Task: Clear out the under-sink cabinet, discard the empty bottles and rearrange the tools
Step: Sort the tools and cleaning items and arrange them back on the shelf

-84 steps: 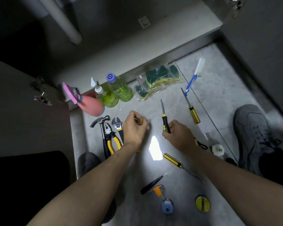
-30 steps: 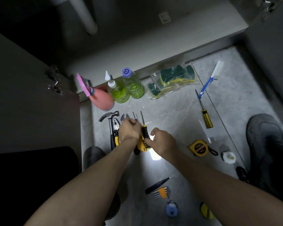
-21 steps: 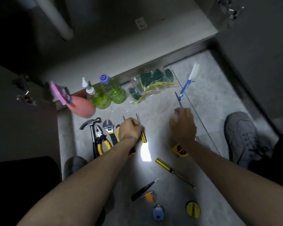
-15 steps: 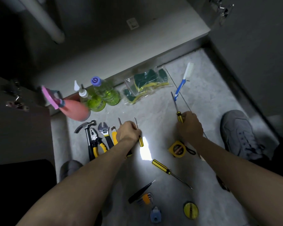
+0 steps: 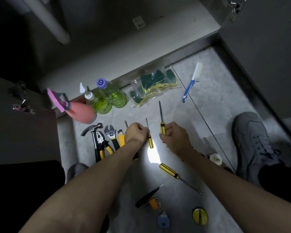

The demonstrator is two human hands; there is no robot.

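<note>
A tool row is half built: the right hand (image 5: 174, 137) is closed on a long screwdriver (image 5: 162, 122), the left hand (image 5: 136, 134) is curled beside a shorter screwdriver (image 5: 149, 137); one loose screwdriver (image 5: 176, 175) and hex keys (image 5: 152, 203) behind the fingers remain unsorted.

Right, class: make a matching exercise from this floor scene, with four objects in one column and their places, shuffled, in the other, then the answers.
Objects:
1. hammer
2. brush
3. sponge bag
4. pink bottle

Places:
A. far right, beside a floor seam
B. left end of the tool row
C. left end of the bottle group
D. between the green bottles and the brush

Pairs: 1-B, 2-A, 3-D, 4-C
</note>
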